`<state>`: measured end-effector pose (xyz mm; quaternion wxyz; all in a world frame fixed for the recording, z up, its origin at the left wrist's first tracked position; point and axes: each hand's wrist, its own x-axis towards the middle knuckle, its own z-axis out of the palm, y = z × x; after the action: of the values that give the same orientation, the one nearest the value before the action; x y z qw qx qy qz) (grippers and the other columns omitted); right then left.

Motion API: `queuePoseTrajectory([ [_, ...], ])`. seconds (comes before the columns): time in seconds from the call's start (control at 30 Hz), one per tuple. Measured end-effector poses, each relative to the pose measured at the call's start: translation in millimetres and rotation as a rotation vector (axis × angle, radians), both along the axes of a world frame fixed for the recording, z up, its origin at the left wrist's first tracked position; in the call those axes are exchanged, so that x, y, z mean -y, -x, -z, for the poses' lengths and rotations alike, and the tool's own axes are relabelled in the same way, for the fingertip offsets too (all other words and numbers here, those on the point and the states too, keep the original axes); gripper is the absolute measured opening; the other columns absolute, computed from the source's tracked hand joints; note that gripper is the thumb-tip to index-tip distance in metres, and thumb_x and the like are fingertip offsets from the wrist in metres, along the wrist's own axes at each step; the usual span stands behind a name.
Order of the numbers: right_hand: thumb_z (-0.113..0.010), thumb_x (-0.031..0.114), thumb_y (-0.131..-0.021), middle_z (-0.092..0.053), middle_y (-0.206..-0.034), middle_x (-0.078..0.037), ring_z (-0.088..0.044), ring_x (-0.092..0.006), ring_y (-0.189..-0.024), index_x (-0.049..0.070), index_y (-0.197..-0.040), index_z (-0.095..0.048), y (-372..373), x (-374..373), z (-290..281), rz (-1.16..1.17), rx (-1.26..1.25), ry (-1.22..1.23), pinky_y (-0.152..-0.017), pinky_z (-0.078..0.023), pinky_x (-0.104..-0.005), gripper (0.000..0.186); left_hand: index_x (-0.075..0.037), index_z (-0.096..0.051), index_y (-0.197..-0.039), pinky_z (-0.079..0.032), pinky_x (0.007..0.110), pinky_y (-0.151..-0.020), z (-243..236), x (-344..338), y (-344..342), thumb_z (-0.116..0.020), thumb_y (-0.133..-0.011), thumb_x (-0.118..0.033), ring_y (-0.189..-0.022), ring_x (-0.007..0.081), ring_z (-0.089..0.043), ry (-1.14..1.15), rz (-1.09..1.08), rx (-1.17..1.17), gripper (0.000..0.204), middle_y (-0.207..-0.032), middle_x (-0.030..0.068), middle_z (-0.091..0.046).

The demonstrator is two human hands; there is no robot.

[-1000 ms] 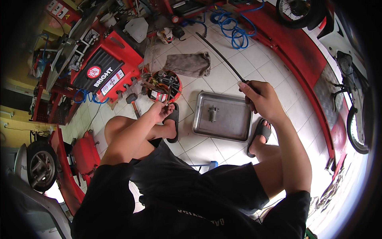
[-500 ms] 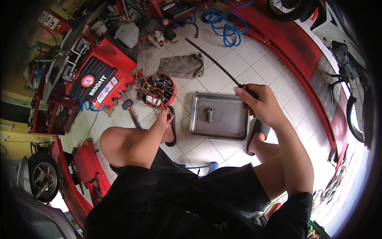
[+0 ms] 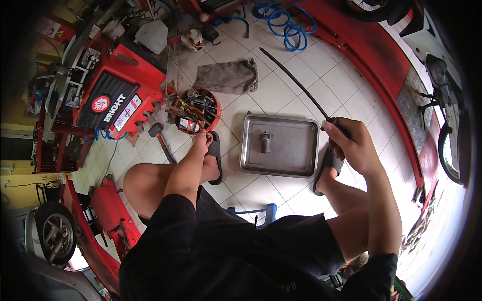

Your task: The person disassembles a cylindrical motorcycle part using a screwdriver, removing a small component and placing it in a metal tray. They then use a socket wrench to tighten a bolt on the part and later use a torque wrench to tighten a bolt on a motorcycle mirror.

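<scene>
My right hand (image 3: 350, 143) is closed round the near end of a long, thin dark rod (image 3: 296, 81). The rod points up and to the left over the tiles, and its far end touches nothing I can see. My left hand (image 3: 202, 142) is at the near rim of a round red tub (image 3: 219, 120) full of tools and loose parts. Its fingers are pinched together, and what they grip is too small to make out. Between my feet lies a shallow metal tray (image 3: 244, 150). A small grey cylindrical metal part (image 3: 265, 143) with a flange stands or lies inside it.
A mallet (image 3: 159, 138) lies left of the tub. Beyond it is a grey rag (image 3: 226, 76), with a coiled blue hose (image 3: 289, 30) further back. A red machine (image 3: 125, 62) stands at left, and a red lift platform (image 3: 374, 47) borders the right. A blue stool (image 3: 271, 213) is under me.
My right hand has moved right and slightly nearer, carrying the rod with it. My left hand has shifted slightly left, closer against the tub's rim.
</scene>
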<state>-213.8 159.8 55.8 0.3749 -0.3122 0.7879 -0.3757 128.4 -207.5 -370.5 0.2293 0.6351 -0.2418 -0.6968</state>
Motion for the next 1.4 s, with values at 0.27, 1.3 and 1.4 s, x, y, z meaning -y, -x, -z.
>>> queuePoseTrajectory([
  [0.27,-0.064,0.038,-0.100,-0.058,-0.062,-0.005,-0.056,-0.0118,-0.054,-0.003,-0.081,-0.065,6,10,3,-0.037,-0.026,0.005,-0.052,-0.046,-0.0283,0.046,-0.015,-0.049,-0.109,-0.059,0.045,-0.064,23,-30,10,-0.057,-0.099,-0.055,-0.067,0.0284,-0.065,-0.121,0.115,0.132,0.042,-0.085,0.0089,-0.063],
  [1.3,-0.070,0.024,-0.093,-0.061,-0.066,-0.021,-0.057,-0.0275,-0.056,-0.007,-0.089,-0.067,-6,2,1,-0.039,-0.212,0.000,-0.060,-0.047,-0.0365,0.031,-0.010,-0.075,-0.104,-0.057,0.042,-0.082,-58,80,87,-0.074,-0.085,-0.023,-0.093,0.0303,-0.073,1.094,0.836,0.830,0.024,-0.097,0.0113,-0.076],
  [1.4,-0.070,0.014,-0.091,-0.060,-0.065,-0.021,-0.057,-0.0296,-0.055,-0.007,-0.086,-0.064,-4,9,4,0.017,-0.229,-0.034,-0.058,-0.046,-0.0355,0.022,-0.016,-0.074,-0.105,-0.057,0.044,-0.084,-68,104,104,-0.071,-0.087,-0.027,-0.099,0.0315,-0.071,1.016,0.974,1.000,0.021,-0.104,0.0088,-0.076],
])
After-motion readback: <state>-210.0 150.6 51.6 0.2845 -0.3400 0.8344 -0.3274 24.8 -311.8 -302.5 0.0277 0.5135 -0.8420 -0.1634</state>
